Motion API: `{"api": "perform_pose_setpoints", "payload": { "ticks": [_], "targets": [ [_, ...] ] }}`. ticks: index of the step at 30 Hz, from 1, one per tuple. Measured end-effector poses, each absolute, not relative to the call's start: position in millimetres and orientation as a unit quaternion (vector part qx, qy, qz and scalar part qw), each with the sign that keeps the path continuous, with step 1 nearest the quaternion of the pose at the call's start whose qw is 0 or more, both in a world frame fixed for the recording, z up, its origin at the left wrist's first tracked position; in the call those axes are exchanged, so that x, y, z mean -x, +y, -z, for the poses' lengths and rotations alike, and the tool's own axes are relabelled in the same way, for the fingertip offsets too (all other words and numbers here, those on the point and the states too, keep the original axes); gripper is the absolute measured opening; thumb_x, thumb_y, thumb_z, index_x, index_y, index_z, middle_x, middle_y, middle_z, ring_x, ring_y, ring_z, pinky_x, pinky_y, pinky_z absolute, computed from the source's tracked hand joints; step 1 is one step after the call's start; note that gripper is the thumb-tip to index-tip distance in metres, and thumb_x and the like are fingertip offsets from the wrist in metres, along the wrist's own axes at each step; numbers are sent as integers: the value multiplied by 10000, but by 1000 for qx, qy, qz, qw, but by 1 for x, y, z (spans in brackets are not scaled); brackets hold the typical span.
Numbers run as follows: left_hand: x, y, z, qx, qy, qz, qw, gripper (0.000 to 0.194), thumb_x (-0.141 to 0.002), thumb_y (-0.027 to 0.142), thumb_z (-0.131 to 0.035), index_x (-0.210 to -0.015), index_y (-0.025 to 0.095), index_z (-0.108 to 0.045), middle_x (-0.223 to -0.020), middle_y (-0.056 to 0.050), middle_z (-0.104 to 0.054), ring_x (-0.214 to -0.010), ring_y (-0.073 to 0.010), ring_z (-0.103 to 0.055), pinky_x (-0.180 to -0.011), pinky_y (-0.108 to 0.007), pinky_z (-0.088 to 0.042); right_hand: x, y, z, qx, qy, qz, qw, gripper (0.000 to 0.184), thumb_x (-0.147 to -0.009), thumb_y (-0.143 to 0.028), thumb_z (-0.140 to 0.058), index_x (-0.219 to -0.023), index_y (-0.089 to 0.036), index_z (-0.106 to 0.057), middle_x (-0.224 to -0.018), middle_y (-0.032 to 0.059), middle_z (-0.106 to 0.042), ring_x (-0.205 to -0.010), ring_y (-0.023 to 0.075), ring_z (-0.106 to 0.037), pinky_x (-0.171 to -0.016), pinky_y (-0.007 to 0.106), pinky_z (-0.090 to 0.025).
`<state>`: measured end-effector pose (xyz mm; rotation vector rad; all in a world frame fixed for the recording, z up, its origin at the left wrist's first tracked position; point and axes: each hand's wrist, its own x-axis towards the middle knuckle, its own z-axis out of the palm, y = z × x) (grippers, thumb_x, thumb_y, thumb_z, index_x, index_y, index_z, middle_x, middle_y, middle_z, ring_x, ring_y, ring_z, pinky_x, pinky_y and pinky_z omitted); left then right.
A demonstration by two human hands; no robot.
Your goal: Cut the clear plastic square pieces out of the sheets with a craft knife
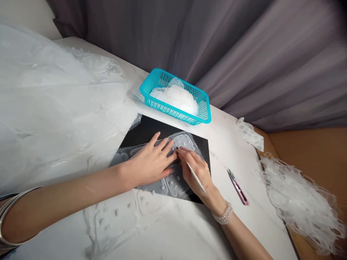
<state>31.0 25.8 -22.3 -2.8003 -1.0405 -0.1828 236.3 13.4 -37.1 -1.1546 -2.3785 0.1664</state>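
Note:
A translucent molded sheet [176, 180] lies across a black mat [154, 126] on the table, its raised outlines and small knobs showing. My left hand [151, 162] rests flat on the sheet with fingers spread. Close to its fingertips, my right hand [196, 171] grips a thin white pen-like tool [195, 177], and its tip meets the sheet near one outlined shape. The exact kind of tip is hidden by the fingers. More of the clear sheet [121, 220] hangs over the mat's near edge onto the white tabletop.
Behind the mat stands a turquoise basket [176, 113] holding white translucent pieces. Pink-handled thread snips [238, 187] lie to the right. A large heap of clear sheets [59, 101] covers the left side. Ring-like scraps [300, 206] pile at the right edge by a cardboard box [311, 148].

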Motion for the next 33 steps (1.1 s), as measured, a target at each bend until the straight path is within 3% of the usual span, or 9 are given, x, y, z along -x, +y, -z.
{"api": "perform_pose_setpoints", "payload": {
  "ticks": [6, 13, 15, 18, 22, 26, 28, 30, 33],
  "targets": [
    [-31, 25, 22, 930, -357, 50, 71, 555, -993, 476, -384, -1371, 104, -547, -1460, -194, -499, -1342, -361, -459, -1127, -606, -297, -235, 21, 40, 455, -853, -53, 251, 319, -982, -159, -453, -1267, -179, -595, -1318, 177, -603, -1210, 271, -605, -981, 440, -543],
    [-32, 26, 36, 927, -360, 84, 66, 517, -984, 433, -400, -1379, 134, -550, -1474, -193, -482, -1364, -358, -444, -1122, -595, -306, -228, 28, 42, 451, -866, -73, 203, 434, -925, -82, -462, -1335, -178, -566, -1329, 132, -630, -1246, 267, -575, -1058, 465, -482],
    [-32, 27, 39, 927, -357, 92, 67, 536, -980, 429, -404, -1404, 124, -526, -1482, -205, -465, -1366, -368, -440, -1120, -601, -303, -229, 32, 40, 464, -846, -106, 240, 398, -935, -106, -457, -1297, -193, -598, -1257, 117, -675, -1158, 249, -637, -1006, 426, -523],
    [-31, 27, 40, 926, -360, 92, 73, 555, -985, 425, -389, -1449, 134, -472, -1491, -208, -452, -1369, -366, -440, -1125, -606, -289, -252, 42, 33, 532, -735, -213, 363, 261, -958, -237, -492, -1136, -213, -682, -1096, 93, -737, -965, 227, -719, -870, 389, -590],
    [-32, 26, 39, 924, -368, 80, 72, 565, -985, 446, -394, -1476, 169, -431, -1503, -194, -443, -1383, -351, -426, -1138, -599, -270, -329, 48, 15, 614, -477, -300, 553, 140, -844, -328, -678, -937, -230, -716, -988, 64, -743, -846, 214, -738, -766, 355, -619],
    [-34, 26, 39, 921, -378, 88, 41, 567, -976, 465, -430, -1456, 164, -457, -1504, -208, -436, -1376, -363, -430, -1137, -609, -260, -391, 38, -4, 625, -450, -313, 556, 37, -797, -268, -718, -770, -243, -721, -723, 75, -721, -642, 231, -727, -591, 329, -623],
    [-35, 26, 36, 920, -375, 113, 19, 545, -969, 446, -461, -1425, 149, -489, -1482, -218, -461, -1375, -366, -429, -1139, -624, -245, -390, 31, -9, 618, -457, -318, 555, 43, -808, -272, -712, -774, -249, -723, -706, 77, -718, -649, 248, -732, -609, 362, -635],
    [-36, 27, 28, 913, -375, 158, -23, 474, -971, 397, -467, -1349, 124, -555, -1440, -220, -507, -1385, -356, -413, -1141, -614, -252, -366, 23, -12, 606, -465, -320, 560, 71, -840, -294, -690, -870, -244, -731, -822, 74, -742, -745, 242, -748, -714, 401, -646],
    [-39, 30, 9, 852, -396, 267, -216, 426, -1016, 366, -337, -1162, 117, -650, -1269, -170, -645, -1272, -275, -537, -1074, -482, -412, -307, 10, -23, 573, -477, -327, 581, 155, -876, -318, -674, -995, -233, -725, -1068, 66, -734, -918, 215, -737, -878, 424, -609]
  ]
}}
